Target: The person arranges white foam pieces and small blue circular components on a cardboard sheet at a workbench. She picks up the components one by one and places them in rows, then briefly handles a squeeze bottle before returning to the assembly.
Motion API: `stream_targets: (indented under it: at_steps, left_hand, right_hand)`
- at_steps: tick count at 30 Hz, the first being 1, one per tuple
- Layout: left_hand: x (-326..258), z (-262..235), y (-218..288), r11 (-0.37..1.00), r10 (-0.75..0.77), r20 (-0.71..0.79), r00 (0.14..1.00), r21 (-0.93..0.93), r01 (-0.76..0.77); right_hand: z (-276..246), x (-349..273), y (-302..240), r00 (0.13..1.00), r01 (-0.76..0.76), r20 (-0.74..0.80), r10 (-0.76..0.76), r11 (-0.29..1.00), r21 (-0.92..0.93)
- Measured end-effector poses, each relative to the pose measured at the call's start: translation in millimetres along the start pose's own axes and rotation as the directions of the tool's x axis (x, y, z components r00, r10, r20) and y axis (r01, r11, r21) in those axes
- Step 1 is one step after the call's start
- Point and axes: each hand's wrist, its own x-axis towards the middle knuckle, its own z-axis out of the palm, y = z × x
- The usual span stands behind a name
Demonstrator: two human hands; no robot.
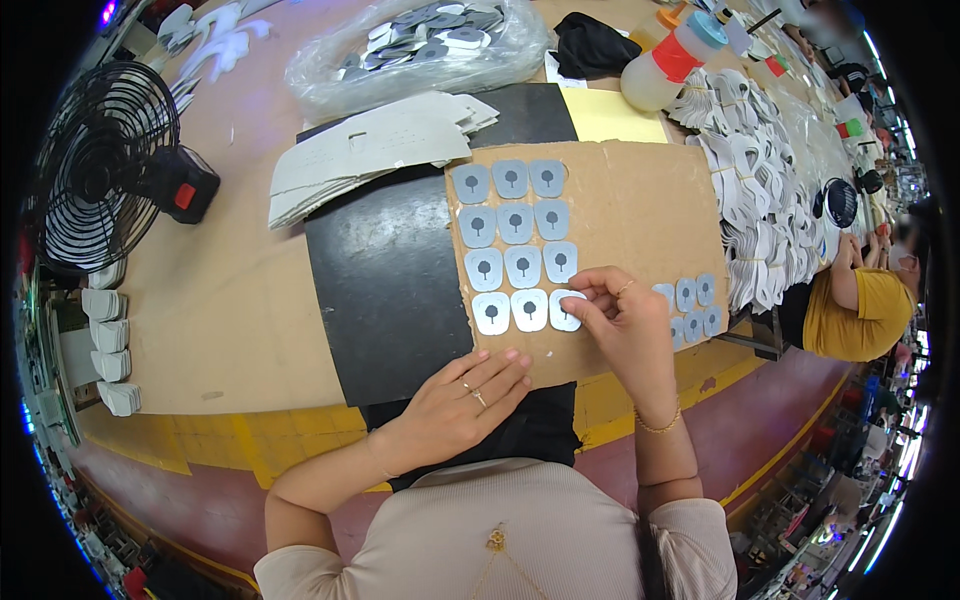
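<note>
Nearest me, in the lower centre of the frame, the left hand is lying flat and open, pressing the near edge of the brown cardboard sheet. Just right of it, the right hand is pinching a pale blue rounded sticker pad with a dark tree-shaped mark, setting it at the end of the lowest row. I judge that lining its edge up with its neighbours before pressing it down would keep the grid even. Further up, I am seeing a stack of grey card sheets, then a clear plastic bag of pads.
</note>
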Motion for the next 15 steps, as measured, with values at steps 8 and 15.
stream_targets:
  at_steps: [8, 15]
  left_hand:
    - [0.3, -0.1, -1.2, 1.000, 0.000, 0.002, 1.000, -0.013, 0.000]
    - [0.6, 1.5, -1.3, 0.999, -0.012, -0.006, 1.000, -0.032, 0.011]
  right_hand:
    - [3.2, 1.8, 1.0, 1.000, 0.013, -0.019, -0.015, 0.996, -0.088]
    - [4.0, 3.5, 1.6, 0.998, 0.060, -0.022, -0.064, 0.989, -0.135]
